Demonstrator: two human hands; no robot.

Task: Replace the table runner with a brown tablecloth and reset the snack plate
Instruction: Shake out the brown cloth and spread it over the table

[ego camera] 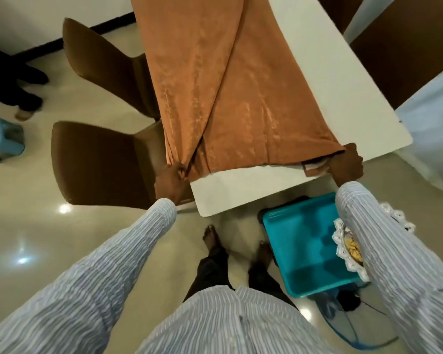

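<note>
A brown-orange tablecloth (pixel 225 93) lies partly folded along the white table (pixel 241 190), its left side hanging over the table's left edge. My left hand (pixel 170 178) pinches the cloth's near left corner beside the table's corner. My right hand (pixel 347 166) grips the near right corner, resting on the table top. A lacy white snack plate (pixel 348 249) with yellow snacks sits on a teal tray (pixel 297 246) below the table's near end, partly hidden by my right sleeve.
Two brown chairs (pixel 97 162) stand along the table's left side, another brown chair (pixel 404 49) at the right. A light blue stool (pixel 3 139) and a person's dark legs (pixel 13 80) are at far left. My bare feet (pixel 212 238) stand on the glossy floor.
</note>
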